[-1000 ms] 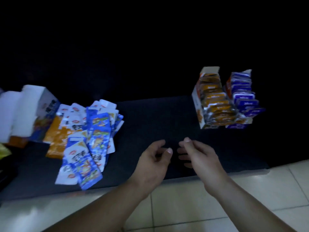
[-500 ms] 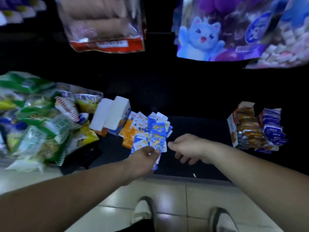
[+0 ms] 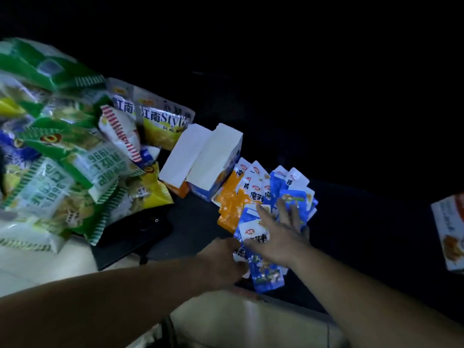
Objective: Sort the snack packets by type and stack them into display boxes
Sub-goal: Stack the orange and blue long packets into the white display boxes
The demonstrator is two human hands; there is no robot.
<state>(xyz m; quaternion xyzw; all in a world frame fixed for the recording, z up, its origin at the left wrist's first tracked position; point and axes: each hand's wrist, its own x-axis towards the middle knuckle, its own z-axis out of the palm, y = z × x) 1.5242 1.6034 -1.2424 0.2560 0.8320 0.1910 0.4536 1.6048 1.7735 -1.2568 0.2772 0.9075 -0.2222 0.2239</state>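
Head view: both hands at the loose pile (dim light, wide-angle distortion).

The right hand (image 3: 281, 234) lies spread, fingers straight and apart, pressing flat on the blue packets (image 3: 267, 278) and gripping nothing. The left hand (image 3: 223, 257) meets the near end of the same pile with fingers curled and thumb against a packet, which reads as a pinch on the lowest blue packets, though the light leaves some doubt.

The blue packets overlap in a fan on the dark bench (image 3: 195, 227). The orange packets (image 3: 229, 204) touch their left side, partly tucked beneath them. Just beyond, two white display boxes (image 3: 213, 156) lie on their sides, and whether anything is in them cannot be seen. Farther left is a heap of large snack bags (image 3: 50, 146). One further box (image 3: 449, 234) shows only at the right edge, well apart from the pile.

One second ago both hands hung empty over the middle of the bench, between the pile and two filled boxes. Since then they have crossed to the pile, and the view has swung left after them. This suggests that a fresh gathering round is starting, probably of the blue type. The loose pile shows that much sorting remains.
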